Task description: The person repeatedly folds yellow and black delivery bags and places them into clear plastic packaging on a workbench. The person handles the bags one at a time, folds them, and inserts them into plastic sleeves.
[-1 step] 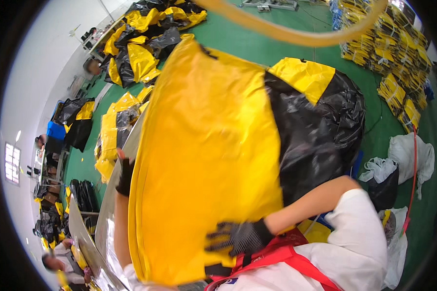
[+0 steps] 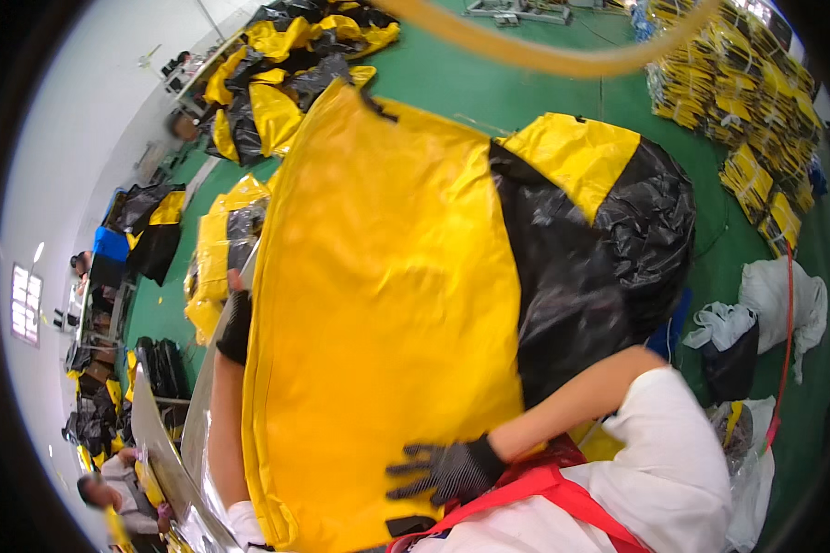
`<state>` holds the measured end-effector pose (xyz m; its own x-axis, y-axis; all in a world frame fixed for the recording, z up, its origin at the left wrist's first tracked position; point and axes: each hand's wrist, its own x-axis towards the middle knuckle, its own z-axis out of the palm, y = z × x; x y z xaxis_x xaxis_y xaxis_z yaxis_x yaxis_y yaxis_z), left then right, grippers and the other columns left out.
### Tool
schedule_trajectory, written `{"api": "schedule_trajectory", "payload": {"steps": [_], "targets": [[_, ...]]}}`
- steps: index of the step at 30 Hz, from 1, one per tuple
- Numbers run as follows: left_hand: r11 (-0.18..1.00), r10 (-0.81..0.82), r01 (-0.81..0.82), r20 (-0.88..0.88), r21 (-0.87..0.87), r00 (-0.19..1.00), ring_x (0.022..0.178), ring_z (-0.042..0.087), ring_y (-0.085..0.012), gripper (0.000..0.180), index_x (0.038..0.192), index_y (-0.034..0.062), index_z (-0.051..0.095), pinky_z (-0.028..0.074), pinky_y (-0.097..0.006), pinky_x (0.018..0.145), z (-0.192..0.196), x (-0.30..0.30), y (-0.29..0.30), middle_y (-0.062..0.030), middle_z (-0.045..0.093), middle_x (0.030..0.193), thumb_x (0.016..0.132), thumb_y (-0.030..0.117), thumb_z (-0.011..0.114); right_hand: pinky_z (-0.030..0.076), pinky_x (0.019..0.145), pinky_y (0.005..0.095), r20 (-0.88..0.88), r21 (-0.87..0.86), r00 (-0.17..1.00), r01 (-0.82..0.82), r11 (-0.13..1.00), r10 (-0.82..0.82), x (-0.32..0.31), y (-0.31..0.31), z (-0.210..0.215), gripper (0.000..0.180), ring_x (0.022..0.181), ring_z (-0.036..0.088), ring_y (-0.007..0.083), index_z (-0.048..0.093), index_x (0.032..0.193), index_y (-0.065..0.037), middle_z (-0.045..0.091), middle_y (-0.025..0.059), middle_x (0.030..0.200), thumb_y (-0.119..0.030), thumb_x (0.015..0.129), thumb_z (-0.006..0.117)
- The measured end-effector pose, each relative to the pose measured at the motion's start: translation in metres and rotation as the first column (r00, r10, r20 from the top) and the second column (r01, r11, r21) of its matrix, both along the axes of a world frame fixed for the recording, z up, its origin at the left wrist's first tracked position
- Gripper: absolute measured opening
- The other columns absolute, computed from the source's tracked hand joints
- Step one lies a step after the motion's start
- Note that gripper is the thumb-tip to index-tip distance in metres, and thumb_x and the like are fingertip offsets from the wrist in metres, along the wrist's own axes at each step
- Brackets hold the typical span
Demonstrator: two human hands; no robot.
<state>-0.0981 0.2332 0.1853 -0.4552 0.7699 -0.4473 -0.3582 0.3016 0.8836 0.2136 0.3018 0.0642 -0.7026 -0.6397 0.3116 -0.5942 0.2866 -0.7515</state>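
Observation:
A large yellow and black plastic sheet or bag (image 2: 387, 286) lies spread in front of me, its left edge showing a folded or seamed strip. My right hand (image 2: 444, 472), in a dark grey glove, rests flat on the near part of the yellow face with fingers spread. At the left edge of the sheet is my left hand (image 2: 237, 323), in a black glove. One bare fingertip stretches upward there, while its other fingers are mostly hidden. The sheet's black part (image 2: 572, 295) bulges and crumples to the right.
A pale, shiny table edge (image 2: 194, 415) shows at the left. Folded yellow packs (image 2: 214, 253) and crumpled yellow-black sheets (image 2: 272, 111) lie beyond. Bundled stacks (image 2: 710, 74) stand at far right, above white sacks (image 2: 779, 300) and a red hose (image 2: 788, 350). A person (image 2: 124, 488) works at lower left.
The yellow sheet's far left corner has moved a little left and down. My right hand has shifted slightly left, its fingers spreading wider. My left hand is slightly nearer to me.

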Motion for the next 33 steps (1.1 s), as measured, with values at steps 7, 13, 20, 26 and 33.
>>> {"api": "schedule_trajectory", "payload": {"steps": [7,13,20,26,33], "targets": [[0.956,-0.054,-0.228,-0.873,-0.186,0.485,0.069,0.057,-0.0159,0.023,0.09,0.0011,0.062,0.045,-0.031,0.062,0.003,-0.018,-0.095,-0.007,0.064,0.081,0.079,0.021,0.062,0.012,0.1,0.0672,-0.413,-0.015,0.909,-0.071,0.997,0.059,-0.018,-0.156,-0.066,0.056,0.134,0.018,0.0396,0.044,0.128,-0.016,0.031,0.0067,0.143,-0.049,0.083,0.046],[0.752,0.004,-0.659,-0.999,-0.026,0.044,0.086,0.061,-0.0324,0.038,0.104,-0.0011,0.059,0.047,-0.04,0.074,-0.046,-0.014,-0.378,-0.0163,0.065,0.097,0.088,0.032,0.055,0.031,0.097,0.0498,-0.28,0.325,0.732,0.681,0.656,-0.621,-0.084,0.095,0.048,0.05,0.116,0.046,0.0338,0.052,0.121,-0.014,0.044,0.01,0.134,-0.038,0.077,0.054],[0.098,0.059,-0.928,-0.929,-0.359,0.366,0.104,0.053,-0.0383,0.057,0.13,0.0011,0.039,0.042,-0.041,0.089,-0.136,0.018,-0.418,-0.024,0.057,0.111,0.084,0.029,0.057,0.015,0.103,0.0593,-0.366,0.746,0.333,0.664,-0.06,-0.869,-0.169,0.158,0.063,0.058,0.131,0.027,0.0316,0.05,0.125,-0.01,0.033,0.0141,0.14,-0.047,0.081,0.052],[0.974,-0.223,-0.003,-0.959,-0.227,0.174,0.133,0.02,-0.0375,0.077,0.137,0.0035,0.03,0.011,-0.049,0.109,-0.116,0.097,-0.156,-0.0199,0.026,0.143,0.079,0.047,0.058,0.028,0.106,0.0395,-0.17,0.703,0.261,0.708,0.068,-0.95,-0.345,0.218,0.045,0.109,0.132,0.025,0.0331,0.023,0.139,-0.007,0.025,0.0185,0.143,-0.06,0.056,0.071],[0.935,-0.354,-0.026,-0.935,-0.354,-0.019,0.134,0.018,-0.0376,0.082,0.139,0.0181,0.03,0.006,-0.063,0.103,-0.141,0.079,-0.08,-0.0134,0.024,0.145,0.074,0.06,0.056,0.048,0.076,0.036,-0.817,-0.172,0.269,0.73,0.661,-0.51,-0.34,0.097,0.149,0.021,0.092,0.057,0.0339,0.058,0.1,-0.006,0.06,0.0141,0.102,-0.008,0.079,0.06]]}}
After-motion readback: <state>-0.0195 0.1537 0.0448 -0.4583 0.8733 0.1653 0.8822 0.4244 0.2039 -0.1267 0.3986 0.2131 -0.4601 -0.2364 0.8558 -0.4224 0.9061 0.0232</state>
